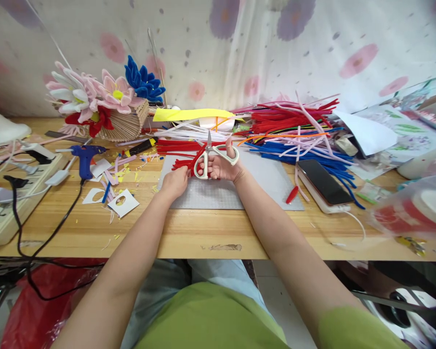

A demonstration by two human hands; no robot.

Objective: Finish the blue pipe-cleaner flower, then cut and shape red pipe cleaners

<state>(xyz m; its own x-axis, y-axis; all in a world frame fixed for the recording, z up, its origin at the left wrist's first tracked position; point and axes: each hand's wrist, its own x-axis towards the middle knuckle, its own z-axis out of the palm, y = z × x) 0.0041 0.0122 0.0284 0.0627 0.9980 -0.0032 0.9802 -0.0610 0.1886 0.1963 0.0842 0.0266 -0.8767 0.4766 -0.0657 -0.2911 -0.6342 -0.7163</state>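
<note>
A pair of scissors (209, 148) with pale handles is in my right hand (223, 167), its thumb and fingers through the loops and its blades spread and pointing away from me. Close to its left, my left hand (176, 183) is closed on a bunch of red pipe cleaners (179, 164). Some red strands reach toward the scissors; whether the blades touch them I cannot tell. Under both hands lies a grey cutting mat (265, 184). More red pipe cleaners (178, 146) lie just beyond my left hand.
A blue glue gun (85, 160) and a power strip (25, 198) with cables stand left. Pipe-cleaner flowers (94, 97) sit behind them. Red bundles (290, 118) and blue bundles (305, 160) lie at the back right, near a phone (325, 182) and a bagged cup (417, 208).
</note>
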